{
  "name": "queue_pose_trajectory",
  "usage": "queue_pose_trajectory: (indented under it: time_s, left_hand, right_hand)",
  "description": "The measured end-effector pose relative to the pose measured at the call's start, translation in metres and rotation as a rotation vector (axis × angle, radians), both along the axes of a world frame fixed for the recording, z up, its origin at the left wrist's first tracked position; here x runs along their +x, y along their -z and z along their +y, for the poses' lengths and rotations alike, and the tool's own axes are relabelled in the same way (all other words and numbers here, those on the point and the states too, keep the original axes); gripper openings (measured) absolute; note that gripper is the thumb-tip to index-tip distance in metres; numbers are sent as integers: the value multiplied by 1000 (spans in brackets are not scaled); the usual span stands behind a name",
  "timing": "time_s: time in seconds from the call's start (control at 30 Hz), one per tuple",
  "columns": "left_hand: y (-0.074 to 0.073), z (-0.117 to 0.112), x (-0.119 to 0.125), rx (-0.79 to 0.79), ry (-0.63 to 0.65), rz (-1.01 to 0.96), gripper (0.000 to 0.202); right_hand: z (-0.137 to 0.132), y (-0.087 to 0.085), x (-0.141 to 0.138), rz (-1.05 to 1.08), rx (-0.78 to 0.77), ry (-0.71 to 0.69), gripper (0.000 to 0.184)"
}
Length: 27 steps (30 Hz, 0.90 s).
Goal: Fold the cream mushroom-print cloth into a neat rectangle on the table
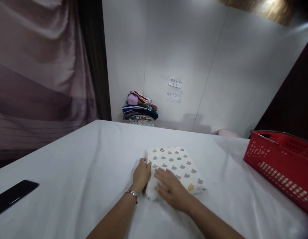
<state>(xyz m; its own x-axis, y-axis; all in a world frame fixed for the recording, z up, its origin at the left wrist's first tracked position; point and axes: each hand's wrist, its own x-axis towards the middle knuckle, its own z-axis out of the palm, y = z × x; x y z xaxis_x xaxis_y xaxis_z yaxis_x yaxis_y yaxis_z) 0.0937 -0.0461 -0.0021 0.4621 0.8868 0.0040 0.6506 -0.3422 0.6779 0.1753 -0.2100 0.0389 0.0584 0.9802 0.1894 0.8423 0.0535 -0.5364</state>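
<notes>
A folded white cloth [172, 166] with grey, red, green and yellow mushroom-like prints lies flat in the middle of the table. At its left edge is my left hand [142, 175], its fingers curled around the side and the thumb on top; a metal watch or bracelet circles that wrist. My right hand [172, 191] rests on the near left part of the cloth, palm down with the fingers stretched out, slightly blurred. The cloth's underside and the tips of my left fingers are hidden.
A white-covered table [114, 146] spreads around the cloth. To the right stands a red plastic basket [280, 162] with metal handles. A black flat object [16, 196] lies at the left. Beyond the far edge is a stack of folded clothes [140, 108], near paper notes [174, 94] on the wall.
</notes>
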Motion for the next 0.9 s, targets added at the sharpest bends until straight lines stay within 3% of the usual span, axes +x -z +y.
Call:
queue_pose_trajectory:
  time_s: [0.2, 0.37, 0.53, 0.73, 0.9]
  left_hand:
    - [0, -3, -1, 36, 20, 10, 38]
    - [2, -1, -1, 33, 20, 19, 34]
    - [3, 0, -1, 30, 13, 24, 27]
    - [0, 0, -2, 17, 20, 35, 31]
    - [4, 2, -1, -29, 3, 16, 37]
  right_hand:
    - [70, -19, 34, -152, -50, 153, 52]
    - [128, 1, 39, -257, -149, 131, 59]
    - [139, 28, 42, -296, -127, 85, 61]
    - [147, 20, 44, -338, -152, 76, 48]
    - [156, 23, 41, -390, -64, 83, 41]
